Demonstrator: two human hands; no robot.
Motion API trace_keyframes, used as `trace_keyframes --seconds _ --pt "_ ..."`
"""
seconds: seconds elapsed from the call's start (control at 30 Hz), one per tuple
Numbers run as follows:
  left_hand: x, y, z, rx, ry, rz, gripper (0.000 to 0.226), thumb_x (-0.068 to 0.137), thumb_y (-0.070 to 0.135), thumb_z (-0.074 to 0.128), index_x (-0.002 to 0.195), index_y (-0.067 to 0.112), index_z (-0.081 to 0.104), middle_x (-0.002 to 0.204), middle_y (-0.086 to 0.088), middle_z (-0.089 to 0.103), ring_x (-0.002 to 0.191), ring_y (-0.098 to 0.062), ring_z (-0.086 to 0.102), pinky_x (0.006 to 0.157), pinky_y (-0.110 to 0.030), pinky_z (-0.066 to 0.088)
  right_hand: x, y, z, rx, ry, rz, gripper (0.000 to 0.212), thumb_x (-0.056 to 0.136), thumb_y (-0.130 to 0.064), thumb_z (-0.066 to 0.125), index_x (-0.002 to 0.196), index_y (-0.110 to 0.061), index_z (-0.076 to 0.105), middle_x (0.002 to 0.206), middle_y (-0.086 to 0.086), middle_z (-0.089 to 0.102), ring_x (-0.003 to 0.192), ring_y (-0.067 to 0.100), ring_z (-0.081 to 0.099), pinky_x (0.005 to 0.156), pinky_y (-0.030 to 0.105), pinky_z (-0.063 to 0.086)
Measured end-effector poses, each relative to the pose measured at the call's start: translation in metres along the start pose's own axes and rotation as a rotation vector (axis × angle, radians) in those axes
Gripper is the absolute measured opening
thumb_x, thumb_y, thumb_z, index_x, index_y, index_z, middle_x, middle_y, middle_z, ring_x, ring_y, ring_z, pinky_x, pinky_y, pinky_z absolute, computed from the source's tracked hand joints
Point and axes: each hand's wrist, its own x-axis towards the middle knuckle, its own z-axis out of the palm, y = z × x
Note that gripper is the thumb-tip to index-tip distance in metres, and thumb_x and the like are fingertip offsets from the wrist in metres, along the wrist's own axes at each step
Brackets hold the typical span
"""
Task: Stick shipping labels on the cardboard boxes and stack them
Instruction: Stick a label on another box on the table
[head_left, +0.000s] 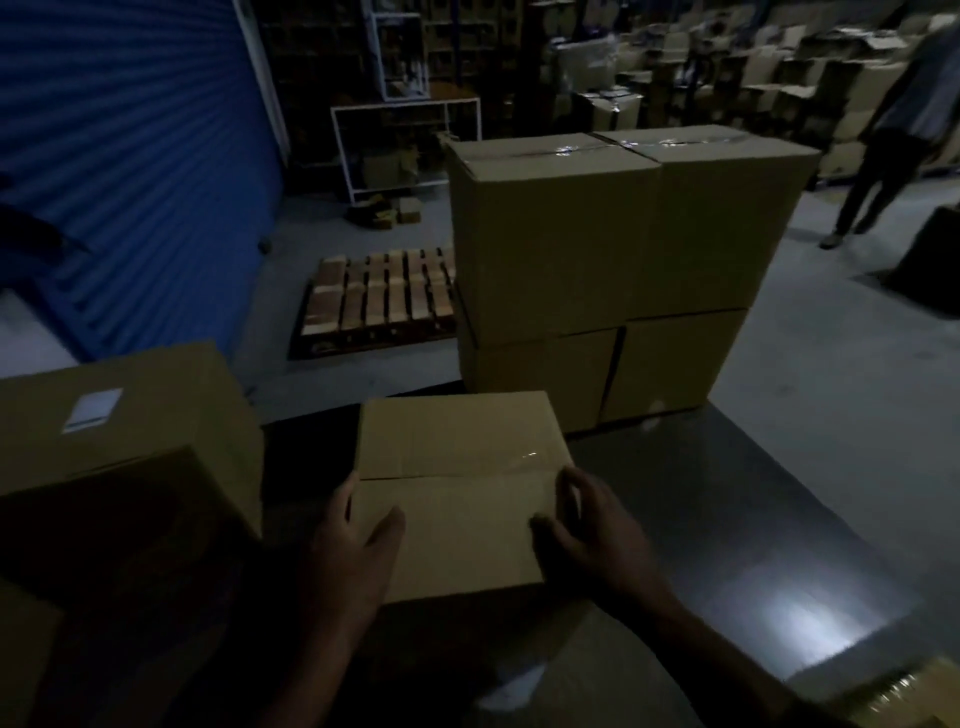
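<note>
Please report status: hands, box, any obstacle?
Left hand and right hand hold small box on table. No label visible on it. Labelled box close left.

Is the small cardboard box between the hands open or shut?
Shut: the small brown cardboard box has flaps folded flat, glossy tape along their seam.

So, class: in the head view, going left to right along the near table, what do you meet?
Labelled box → left hand → small box the hands hold → right hand → bare table top.
</note>
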Motion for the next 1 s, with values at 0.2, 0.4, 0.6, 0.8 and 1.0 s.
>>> trace_keyframes --seconds 0.2,0.4,0.6,0.8,1.0 --pt "0.052 -0.03 -0.037 -0.102 0.04 -0.057 0.1 0.078 0.068 0.082 0.16 0.038 0.033 0.157 0.003 0.049 0.136 -0.024 0.054 0.108 -0.046 0.05 0.078 -0.043 0.043 -0.052 -0.188 -0.206 0.086 0.087 -0.064 0.063 0.152 -0.018 0.032 0.165 0.003 0.023 0.145 0.023 0.033 0.107 0.036 0.041" --pt "0.073 -0.042 -0.048 0.034 -0.243 0.11 0.144 0.04 0.067 0.102 0.16 0.047 0.024 0.168 0.011 0.024 0.149 -0.013 0.034 0.118 -0.046 0.041 0.072 -0.041 0.073 -0.291 0.067 -0.539 0.054 0.096 -0.057 0.052 0.139 -0.024 0.055 0.156 -0.005 0.04 0.15 0.02 0.027 0.123 0.041 0.023" --pt "0.099 -0.066 -0.051 0.261 -0.189 0.217 0.14 0.043 0.08 0.093 0.16 0.028 0.037 0.172 0.018 0.01 0.154 -0.009 0.023 0.12 -0.039 0.034 0.083 -0.009 0.113 -0.346 0.076 -0.812 0.06 0.098 -0.03 0.057 0.154 -0.015 0.04 0.16 0.001 0.038 0.15 0.017 0.03 0.122 0.037 0.023" --pt "0.167 -0.06 -0.016 0.446 0.067 0.229 0.083 0.079 0.047 0.089 0.15 0.019 0.056 0.167 0.0 0.036 0.158 -0.021 0.021 0.126 -0.046 0.026 0.173 -0.042 0.129 -0.355 -0.02 -0.751 0.067 0.088 -0.014 0.058 0.152 -0.008 0.041 0.157 0.01 0.042 0.148 0.025 0.034 0.121 0.043 0.028" --pt "0.217 -0.041 0.022 0.648 0.17 0.181 0.072 0.094 0.038 0.076 0.157 0.024 0.046 0.17 0.001 0.031 0.161 -0.021 0.015 0.127 -0.061 0.009 0.233 -0.073 0.132 -0.409 -0.035 -0.635 0.067 0.079 -0.007 0.055 0.145 0.0 0.048 0.149 0.018 0.05 0.14 0.036 0.044 0.119 0.043 0.027"
